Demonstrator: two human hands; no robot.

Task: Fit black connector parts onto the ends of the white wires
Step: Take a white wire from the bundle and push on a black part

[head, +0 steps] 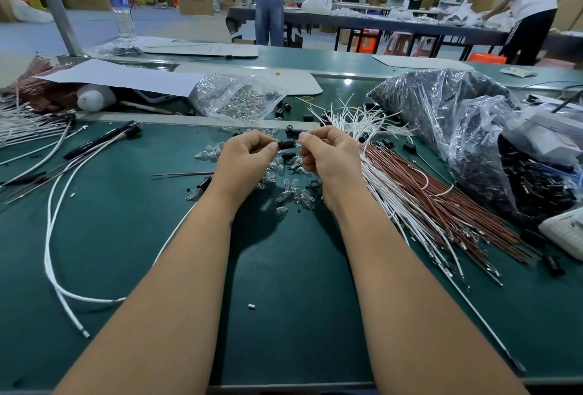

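Head view, left hand (244, 155): grip closed, fingertips pinching one end of the small black cylindrical plastic connector (286, 144).
Right hand (328, 155): grip closed on the connector's other end.
Connector: centre of frame, held above the green tabletop (284, 284).
White wires (388, 192): a pile with brown ones, right of centre.
Clear glass bulbs (284, 186): scattered under the hands.

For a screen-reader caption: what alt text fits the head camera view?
Over a green workbench, a left hand and right hand together pinch a small black connector. Clear bulbs lie scattered beneath them, with white and red wires fanned out to the right.
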